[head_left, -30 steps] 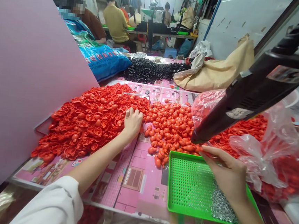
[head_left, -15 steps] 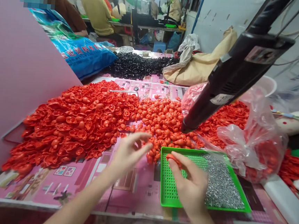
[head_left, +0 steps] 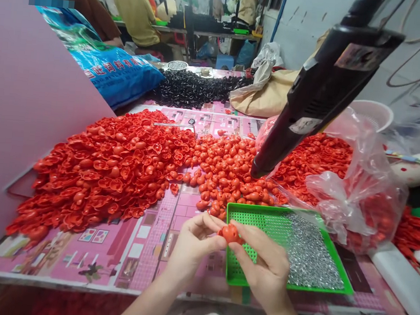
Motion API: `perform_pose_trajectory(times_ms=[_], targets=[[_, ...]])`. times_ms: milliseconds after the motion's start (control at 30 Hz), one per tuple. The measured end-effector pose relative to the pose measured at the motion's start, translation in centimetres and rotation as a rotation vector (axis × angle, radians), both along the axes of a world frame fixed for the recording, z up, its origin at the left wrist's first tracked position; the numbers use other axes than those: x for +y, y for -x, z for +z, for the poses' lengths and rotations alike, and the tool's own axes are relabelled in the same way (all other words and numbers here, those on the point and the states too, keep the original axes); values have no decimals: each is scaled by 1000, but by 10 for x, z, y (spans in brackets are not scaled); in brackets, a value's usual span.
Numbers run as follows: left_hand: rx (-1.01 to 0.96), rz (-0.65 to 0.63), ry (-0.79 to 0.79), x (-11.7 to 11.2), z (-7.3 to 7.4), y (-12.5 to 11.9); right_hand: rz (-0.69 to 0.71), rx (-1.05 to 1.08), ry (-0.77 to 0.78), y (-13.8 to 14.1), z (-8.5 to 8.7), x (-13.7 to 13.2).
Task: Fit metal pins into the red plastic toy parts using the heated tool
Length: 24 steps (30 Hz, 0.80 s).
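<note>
A small red plastic part, rounded with small holes, is pinched between both hands in front of me. My left hand grips its left side with thumb and fingertips. On the other side my right hand holds it over the left edge of a green tray. Small silver metal pieces, probably screws, fill the tray's right part. Behind the hands lies a pile of rounded red parts. Open red shell halves are heaped to the left.
A black electric screwdriver hangs at a slant above the right side. Clear plastic bags of red parts stand at right. A pink panel borders the left. Black parts and a blue sack lie farther back; people sit beyond.
My left hand has come right and down from near the red pile to meet my right hand. Both now hold the red part, which was in the right hand alone.
</note>
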<state>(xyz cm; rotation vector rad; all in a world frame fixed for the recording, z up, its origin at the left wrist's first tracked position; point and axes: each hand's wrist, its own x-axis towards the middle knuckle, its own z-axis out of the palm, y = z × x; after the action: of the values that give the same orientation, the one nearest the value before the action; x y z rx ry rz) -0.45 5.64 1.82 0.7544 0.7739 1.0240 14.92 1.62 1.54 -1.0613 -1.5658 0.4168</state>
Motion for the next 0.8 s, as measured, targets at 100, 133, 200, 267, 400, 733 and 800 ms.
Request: perform_pose_trajectory(times_ms=[100,133,200,267,400,733,800], targets=[[6,31,-73,0,-2,-2,77,50,13,0,-1,0],[-3,33,-80,0,-2,-3,100,61,14,-1,-2,1],[-18,26,-81,1,-1,-4,127,72,15,-2,-3,2],[-9,19,-79,1,2,-4,129,59,3,-3,-3,3],[39,2,-79,0,8,-4,125,11,-39,-7,-2,6],[148,84,-205,-10,4,-11,43,-72,-69,-3,5,-1],[204,63,-235,-11,5,-10,9,-74,-51,-2,6,-3]])
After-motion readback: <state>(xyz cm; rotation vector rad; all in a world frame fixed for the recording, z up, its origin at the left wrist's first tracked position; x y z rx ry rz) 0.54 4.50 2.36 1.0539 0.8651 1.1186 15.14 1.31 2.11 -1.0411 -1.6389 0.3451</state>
